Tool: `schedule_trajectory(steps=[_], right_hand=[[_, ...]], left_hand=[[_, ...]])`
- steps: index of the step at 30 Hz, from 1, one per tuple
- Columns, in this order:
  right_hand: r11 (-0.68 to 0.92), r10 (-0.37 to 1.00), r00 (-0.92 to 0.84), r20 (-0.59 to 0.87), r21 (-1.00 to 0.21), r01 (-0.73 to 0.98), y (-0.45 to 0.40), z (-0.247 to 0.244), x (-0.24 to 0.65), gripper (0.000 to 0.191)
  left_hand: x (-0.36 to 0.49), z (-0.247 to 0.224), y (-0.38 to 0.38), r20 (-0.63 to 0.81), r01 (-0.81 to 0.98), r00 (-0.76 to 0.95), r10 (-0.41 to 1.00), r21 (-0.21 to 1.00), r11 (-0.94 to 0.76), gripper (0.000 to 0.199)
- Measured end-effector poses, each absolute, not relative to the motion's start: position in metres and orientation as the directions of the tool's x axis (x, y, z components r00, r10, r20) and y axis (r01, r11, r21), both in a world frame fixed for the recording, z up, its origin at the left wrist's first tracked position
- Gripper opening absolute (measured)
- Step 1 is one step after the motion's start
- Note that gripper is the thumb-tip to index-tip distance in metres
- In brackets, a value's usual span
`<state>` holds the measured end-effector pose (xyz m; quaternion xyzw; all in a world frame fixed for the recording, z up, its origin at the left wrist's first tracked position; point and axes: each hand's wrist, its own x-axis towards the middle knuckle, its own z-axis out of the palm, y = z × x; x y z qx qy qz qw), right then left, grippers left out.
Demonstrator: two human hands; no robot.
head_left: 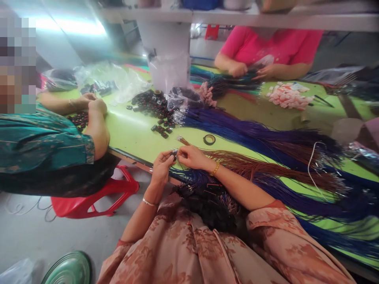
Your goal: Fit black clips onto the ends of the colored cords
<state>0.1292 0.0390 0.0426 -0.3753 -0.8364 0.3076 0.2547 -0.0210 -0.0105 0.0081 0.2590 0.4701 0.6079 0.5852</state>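
Close together over the table's near edge, both hands work at one small part. My left hand (161,167) is closed on a small black connector housing (173,155), held between thumb and fingers. Right beside it, my right hand (194,157) pinches a thin wire at the connector; its tip is mostly hidden by the fingers. Below the hands lie dark blue wires (189,177) and a heap of black connectors with wires (207,205) on my lap. A bundle of brown wires (242,159) runs rightward from near my right hand.
Loose black housings (161,130) are piled beyond my hands, near a tape roll (209,139). Blue-purple wire bundles (237,126) cover the right side. White-pink connectors (290,96) lie farther back. A co-worker in teal (53,138) sits left, another in pink (272,47) opposite.
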Motion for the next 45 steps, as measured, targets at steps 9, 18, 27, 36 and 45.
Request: schedule_trajectory(steps=[9,18,27,36,45], right_hand=[[0.534,0.773,-0.619,0.14,-0.669,0.517,0.047,0.042,0.13,0.011],[0.305,0.934,-0.349,-0.075,-0.338,0.89,0.094,0.038,0.154,0.019],[0.275,0.954,-0.295,-0.043,-0.253,0.927,0.088,0.045,0.151,0.023],[0.399,0.894,-0.418,0.164,-0.716,0.573,0.083,0.058,0.128,0.014],[0.352,0.905,-0.402,0.141,-0.779,0.519,0.05,0.054,0.135,0.012]], left_hand=[[-0.02,0.005,-0.01,-0.252,-0.438,-0.161,0.954,0.884,0.16,0.039],[-0.02,0.01,-0.004,-0.29,-0.495,-0.13,0.948,0.848,0.191,0.038],[-0.017,0.006,-0.004,-0.309,-0.518,-0.119,0.944,0.83,0.206,0.036],[-0.016,0.003,-0.004,-0.276,-0.523,-0.099,0.956,0.832,0.186,0.032],[-0.012,0.002,-0.005,-0.264,-0.577,-0.049,0.963,0.795,0.188,0.028]])
